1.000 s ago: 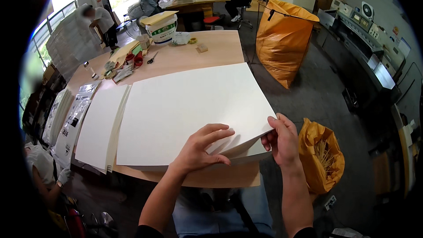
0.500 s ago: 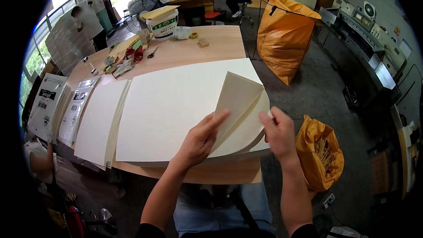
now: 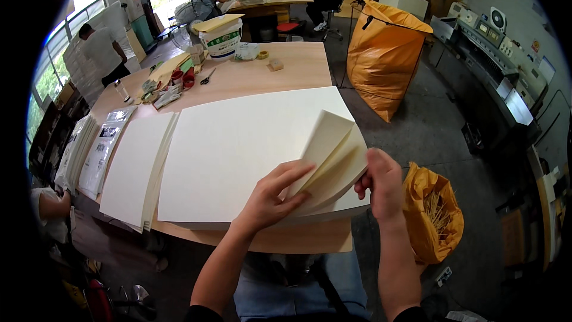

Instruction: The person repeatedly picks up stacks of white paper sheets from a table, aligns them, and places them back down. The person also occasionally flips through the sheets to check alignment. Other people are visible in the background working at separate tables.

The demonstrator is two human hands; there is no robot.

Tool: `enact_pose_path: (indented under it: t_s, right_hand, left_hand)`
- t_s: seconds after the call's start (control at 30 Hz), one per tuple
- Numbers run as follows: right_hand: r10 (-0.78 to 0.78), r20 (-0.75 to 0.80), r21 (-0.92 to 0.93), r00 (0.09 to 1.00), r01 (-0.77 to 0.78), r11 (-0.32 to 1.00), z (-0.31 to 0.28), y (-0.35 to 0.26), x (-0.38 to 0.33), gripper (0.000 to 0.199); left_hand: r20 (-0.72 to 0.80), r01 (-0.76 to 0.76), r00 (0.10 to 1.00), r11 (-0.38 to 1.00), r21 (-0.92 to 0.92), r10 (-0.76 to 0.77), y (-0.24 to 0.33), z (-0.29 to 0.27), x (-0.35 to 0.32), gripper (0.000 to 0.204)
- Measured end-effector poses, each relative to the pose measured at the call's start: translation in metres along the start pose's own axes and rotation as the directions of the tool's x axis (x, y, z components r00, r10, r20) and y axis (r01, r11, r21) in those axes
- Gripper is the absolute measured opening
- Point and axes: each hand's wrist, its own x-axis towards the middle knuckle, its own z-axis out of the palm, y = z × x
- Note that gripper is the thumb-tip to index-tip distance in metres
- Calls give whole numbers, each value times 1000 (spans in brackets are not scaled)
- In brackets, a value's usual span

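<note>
A thick stack of large white paper sheets (image 3: 238, 149) lies on the wooden table before me. At its near right corner the top sheets are bent up and folded back into a pale flap (image 3: 328, 134). My left hand (image 3: 275, 195) grips the base of this flap, with its fingers over the bent paper and its thumb side toward me. My right hand (image 3: 384, 182) is closed at the right edge of the curled sheets, thumb up and fingers curled in; its fingertips are partly hidden. To the left lies a smaller stack of white sheets (image 3: 134, 164).
Packs in clear plastic (image 3: 107, 149) lie at the table's left. Farther back are scissors (image 3: 207, 77), gloves (image 3: 168, 95), a white bucket (image 3: 221, 39) and tape (image 3: 263, 55). Orange bags (image 3: 384, 53) stand to the right, one (image 3: 432, 217) holding thin strips. Several people work nearby.
The flap has tilted lower and to the right. My left hand has moved slightly right, its fingers spreading over the bend, while my right hand has shifted slightly right and its fingers curled.
</note>
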Motion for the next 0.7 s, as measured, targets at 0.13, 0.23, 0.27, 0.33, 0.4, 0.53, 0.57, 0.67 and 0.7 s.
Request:
enact_pose_path:
  t_s: [0.13, 0.23, 0.27, 0.33, 0.4, 0.53, 0.57, 0.67, 0.7]
  right_hand:
    - [-35, -32, -156, 999, 30, 987, 7, 3, 2, 34]
    - [78, 48, 151, 996, -84, 985, 3, -2, 7, 31]
    - [104, 42, 165, 994, -109, 980, 4, -6, 6, 30]
    - [109, 36, 173, 993, -113, 978, 5, -6, 4, 30]
    - [108, 45, 169, 993, -114, 979, 5, -6, 4, 30]
    - [52, -7, 156, 999, -50, 987, 2, 3, 2, 34]
    - [9, -15, 92, 1000, -7, 996, 3, 5, 1, 34]
    - [-240, 16, -457, 971, 220, 862, 1, 15, -1, 33]
    - [-151, -11, -309, 988, 140, 941, 0, 14, -1, 33]
  left_hand:
    - [-67, -80, 994, 994, 76, 86, -7, 3, 1, 44]
    - [131, -166, 980, 974, 151, 147, -13, -7, 1, 50]
    - [128, -179, 979, 970, 163, 159, -6, -4, 2, 51]
    - [111, -194, 978, 965, 175, 177, -2, -2, 2, 53]
    - [99, -189, 979, 971, 145, 175, -9, -4, 1, 57]
    - [122, -137, 984, 988, 74, 127, -10, -7, 0, 55]
    - [74, -138, 988, 987, 82, 133, -10, -6, 0, 52]
    - [-53, -151, 986, 985, 85, 156, -6, 4, 0, 40]
    - [0, -157, 987, 980, 121, 158, -9, 2, -1, 39]
